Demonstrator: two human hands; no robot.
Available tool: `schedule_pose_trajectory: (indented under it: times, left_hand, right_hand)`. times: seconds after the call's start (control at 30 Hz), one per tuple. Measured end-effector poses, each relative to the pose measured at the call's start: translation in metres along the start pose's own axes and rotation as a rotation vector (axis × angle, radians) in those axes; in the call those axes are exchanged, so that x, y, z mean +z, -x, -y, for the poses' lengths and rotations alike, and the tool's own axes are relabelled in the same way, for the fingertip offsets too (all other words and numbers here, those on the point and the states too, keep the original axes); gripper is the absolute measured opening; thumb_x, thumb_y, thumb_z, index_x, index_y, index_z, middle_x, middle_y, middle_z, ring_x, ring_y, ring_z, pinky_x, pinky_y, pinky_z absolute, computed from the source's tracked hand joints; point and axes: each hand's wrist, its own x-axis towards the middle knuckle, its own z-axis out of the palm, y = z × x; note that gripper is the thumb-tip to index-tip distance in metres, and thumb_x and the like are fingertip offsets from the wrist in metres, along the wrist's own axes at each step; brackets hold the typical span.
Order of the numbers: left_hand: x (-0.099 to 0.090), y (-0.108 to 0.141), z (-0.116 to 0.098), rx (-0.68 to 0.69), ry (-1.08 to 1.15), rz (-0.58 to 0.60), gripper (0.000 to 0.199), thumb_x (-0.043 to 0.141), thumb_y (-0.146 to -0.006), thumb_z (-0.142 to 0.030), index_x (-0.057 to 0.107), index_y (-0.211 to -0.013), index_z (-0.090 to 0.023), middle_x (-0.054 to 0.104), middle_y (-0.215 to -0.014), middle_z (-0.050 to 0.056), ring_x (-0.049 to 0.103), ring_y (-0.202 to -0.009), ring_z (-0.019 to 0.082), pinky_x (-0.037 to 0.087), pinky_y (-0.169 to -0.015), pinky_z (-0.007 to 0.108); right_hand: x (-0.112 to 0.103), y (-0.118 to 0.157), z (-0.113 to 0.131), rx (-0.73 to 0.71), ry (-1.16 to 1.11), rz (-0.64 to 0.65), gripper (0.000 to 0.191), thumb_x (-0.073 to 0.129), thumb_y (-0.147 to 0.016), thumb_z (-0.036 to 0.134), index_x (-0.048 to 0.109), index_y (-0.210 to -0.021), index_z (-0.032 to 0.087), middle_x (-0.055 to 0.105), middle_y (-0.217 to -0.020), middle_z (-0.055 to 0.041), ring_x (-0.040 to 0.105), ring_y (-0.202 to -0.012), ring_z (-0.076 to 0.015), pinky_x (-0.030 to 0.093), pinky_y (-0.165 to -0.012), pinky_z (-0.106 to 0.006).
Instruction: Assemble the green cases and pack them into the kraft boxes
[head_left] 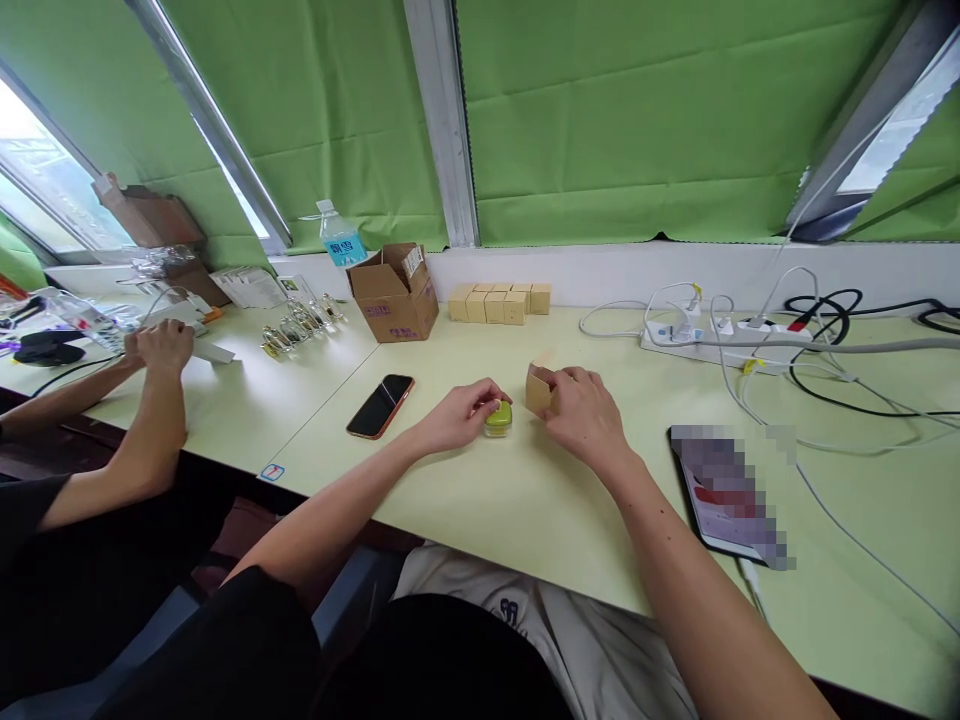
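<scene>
My left hand [461, 415] is closed, its fingertips pinching the side of a small clear jar with a green lid [498, 418] that stands upright on the table. Just to the right, my right hand [586, 412] grips a small tan cardboard box [537, 390] with its upper end open. A narrow gap separates the box from the jar. Part of the box is covered by my right fingers, so its inside cannot be seen.
Several small tan boxes [499, 305] stand in rows by the wall, beside an open brown carton [394, 295]. A dark phone [380, 406] lies left, a charging phone [724, 495] right. Cables trail from a power strip [724, 340]. A co-worker's hands [161, 345] work at left.
</scene>
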Motion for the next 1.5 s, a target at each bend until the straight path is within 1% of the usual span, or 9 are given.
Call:
schedule_pose_trajectory:
  times: [0.13, 0.2, 0.3, 0.43, 0.6, 0.8, 1.03, 1.27, 1.5]
  left_hand:
    - [0.006, 0.001, 0.000, 0.024, 0.019, 0.051, 0.026, 0.051, -0.108, -0.037, 0.070, -0.114, -0.021, 0.081, -0.119, 0.009, 0.073, -0.100, 0.022, 0.058, -0.089, 0.038]
    - [0.007, 0.001, 0.001, 0.022, 0.021, 0.058, 0.027, 0.052, -0.108, -0.039, 0.071, -0.115, -0.021, 0.081, -0.119, 0.009, 0.073, -0.099, 0.023, 0.058, -0.088, 0.037]
    - [0.004, -0.001, 0.001, 0.022, -0.008, 0.078, 0.024, 0.055, -0.106, -0.039, 0.070, -0.114, -0.022, 0.082, -0.119, 0.008, 0.075, -0.102, 0.024, 0.058, -0.088, 0.038]
    - [0.000, -0.005, -0.006, 0.078, -0.118, 0.017, 0.022, 0.060, -0.101, -0.037, 0.069, -0.115, -0.023, 0.080, -0.124, 0.008, 0.075, -0.115, 0.029, 0.054, -0.104, 0.046]
    - [0.005, -0.022, -0.024, 0.027, 0.161, -0.237, 0.031, 0.062, -0.100, -0.038, 0.059, -0.128, -0.024, 0.080, -0.123, 0.011, 0.073, -0.122, 0.028, 0.049, -0.108, 0.046]
    - [0.014, -0.049, -0.042, -0.135, 0.673, -0.177, 0.048, 0.069, -0.088, -0.045, 0.062, -0.130, -0.024, 0.077, -0.111, 0.006, 0.069, -0.107, 0.023, 0.049, -0.085, 0.033]
    - [0.020, -0.054, -0.046, -0.136, 0.934, -0.169, 0.053, 0.078, -0.073, -0.036, 0.065, -0.123, -0.021, 0.075, -0.116, 0.007, 0.067, -0.095, 0.019, 0.049, -0.077, 0.031]
    - [0.022, -0.051, -0.049, -0.113, 1.022, -0.204, 0.056, 0.076, -0.067, -0.026, 0.061, -0.120, -0.022, 0.071, -0.116, 0.006, 0.067, -0.099, 0.021, 0.056, -0.082, 0.034]
    - [0.031, -0.050, -0.053, -0.050, 0.732, -0.268, 0.062, 0.069, -0.067, -0.021, 0.054, -0.127, -0.025, 0.066, -0.138, 0.010, 0.067, -0.112, 0.023, 0.056, -0.080, 0.031]
  right_hand:
    - [0.004, -0.010, -0.012, 0.094, -0.337, -0.109, 0.007, 0.070, -0.091, 0.028, 0.071, -0.095, 0.023, 0.076, -0.109, -0.0127, 0.070, -0.102, -0.0319, 0.055, -0.087, -0.045]
    - [0.004, -0.016, -0.017, 0.167, -0.699, -0.180, 0.022, 0.075, -0.091, 0.044, 0.069, -0.088, 0.023, 0.075, -0.098, -0.0094, 0.071, -0.094, -0.0282, 0.057, -0.083, -0.043]
    - [0.001, -0.022, -0.021, 0.251, -1.293, -0.116, 0.047, 0.086, -0.082, 0.066, 0.069, -0.088, 0.023, 0.075, -0.088, -0.0061, 0.071, -0.083, -0.0230, 0.059, -0.073, -0.038]
    - [0.000, -0.023, -0.021, 0.302, -1.646, -0.007, 0.050, 0.098, -0.072, 0.060, 0.071, -0.092, 0.023, 0.078, -0.088, -0.0055, 0.071, -0.078, -0.0207, 0.059, -0.063, -0.032]
    - [0.001, -0.020, -0.017, 0.243, -1.748, 0.018, 0.038, 0.096, -0.073, 0.045, 0.074, -0.096, 0.025, 0.078, -0.091, -0.0028, 0.070, -0.081, -0.0191, 0.059, -0.065, -0.031]
    - [-0.001, -0.018, -0.013, 0.132, -1.786, 0.003, 0.032, 0.091, -0.073, 0.035, 0.075, -0.100, 0.028, 0.082, -0.114, -0.0021, 0.073, -0.102, -0.0222, 0.061, -0.083, -0.035]
    - [0.000, -0.017, -0.014, 0.091, -1.763, -0.007, 0.038, 0.092, -0.073, 0.032, 0.074, -0.107, 0.031, 0.080, -0.127, -0.0013, 0.070, -0.123, -0.0253, 0.060, -0.102, -0.040]
    - [0.003, -0.013, 0.000, 0.101, -1.762, 0.007, 0.055, 0.099, -0.073, 0.042, 0.065, -0.116, 0.037, 0.080, -0.121, 0.0040, 0.074, -0.116, -0.0228, 0.064, -0.098, -0.041]
    - [0.005, -0.007, 0.015, 0.140, -1.750, -0.020, 0.086, 0.105, -0.069, 0.045, 0.048, -0.134, 0.039, 0.082, -0.110, 0.0045, 0.078, -0.105, -0.0218, 0.064, -0.088, -0.038]
